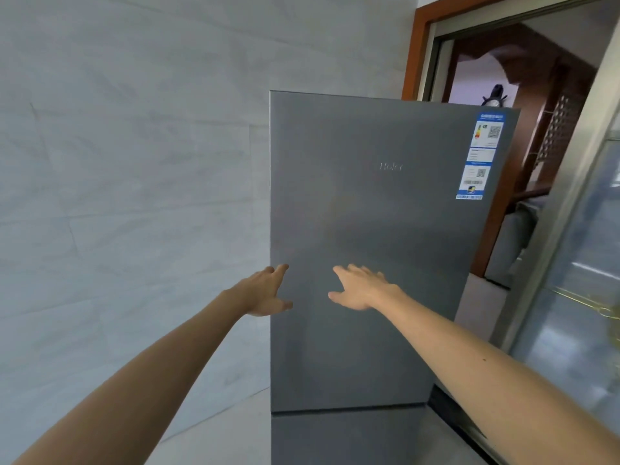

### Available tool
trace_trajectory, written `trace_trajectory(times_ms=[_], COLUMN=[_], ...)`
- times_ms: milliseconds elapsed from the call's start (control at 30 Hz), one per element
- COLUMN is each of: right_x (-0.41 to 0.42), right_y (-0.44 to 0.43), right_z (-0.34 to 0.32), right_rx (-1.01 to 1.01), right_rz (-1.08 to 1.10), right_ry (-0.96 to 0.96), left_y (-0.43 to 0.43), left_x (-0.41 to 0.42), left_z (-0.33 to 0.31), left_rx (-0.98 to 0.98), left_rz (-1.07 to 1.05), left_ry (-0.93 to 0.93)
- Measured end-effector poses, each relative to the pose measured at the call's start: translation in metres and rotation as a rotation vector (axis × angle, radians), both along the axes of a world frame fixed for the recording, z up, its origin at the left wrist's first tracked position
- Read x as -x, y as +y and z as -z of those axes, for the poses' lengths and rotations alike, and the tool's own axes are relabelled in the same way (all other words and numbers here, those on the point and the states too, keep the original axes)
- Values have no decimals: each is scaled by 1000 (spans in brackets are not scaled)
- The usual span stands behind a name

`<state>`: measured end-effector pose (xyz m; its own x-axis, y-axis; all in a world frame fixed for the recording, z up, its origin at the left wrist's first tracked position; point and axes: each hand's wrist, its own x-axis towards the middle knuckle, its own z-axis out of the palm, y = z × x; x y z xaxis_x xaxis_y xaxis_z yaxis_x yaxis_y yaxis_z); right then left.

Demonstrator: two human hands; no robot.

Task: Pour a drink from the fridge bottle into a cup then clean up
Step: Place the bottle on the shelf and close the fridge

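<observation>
Reaching with fingers spread and empty, the left hand point(268, 292) meets the upright left edge of the closed fridge door point(385, 213), the right hand point(362, 290) at its three o'clock; no bottle shows.

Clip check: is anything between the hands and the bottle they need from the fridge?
Yes. The grey upper fridge door is closed, so no bottle shows. The left hand is at the door's left edge, and the right hand is spread in front of its face. Neither grips anything.
</observation>
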<state>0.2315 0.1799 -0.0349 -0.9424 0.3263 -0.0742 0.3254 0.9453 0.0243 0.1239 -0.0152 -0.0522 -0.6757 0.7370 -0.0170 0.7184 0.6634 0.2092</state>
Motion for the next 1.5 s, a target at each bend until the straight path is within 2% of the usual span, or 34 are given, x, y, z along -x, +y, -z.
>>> trace_trajectory(times_ms=[467,700,1067,1300,1500], right_x=[-25,-57,-163,-264,-374], right_y=[-24,-46,-56,-67,-95], right_z=[29,38,37,36,37], right_rx=[39,44,40,44,58], right_rz=[331,482,738,922,1132], right_ry=[-37,-53,-45,-63,-54], left_y=[1,13,61,99,114], left_x=[34,23,-59,-147,-253], left_z=[20,27,25,23,21], left_rx=[127,133,137,115,105], left_rz=[259,445,735,940,1116], left_ry=[26,23,40,68,81])
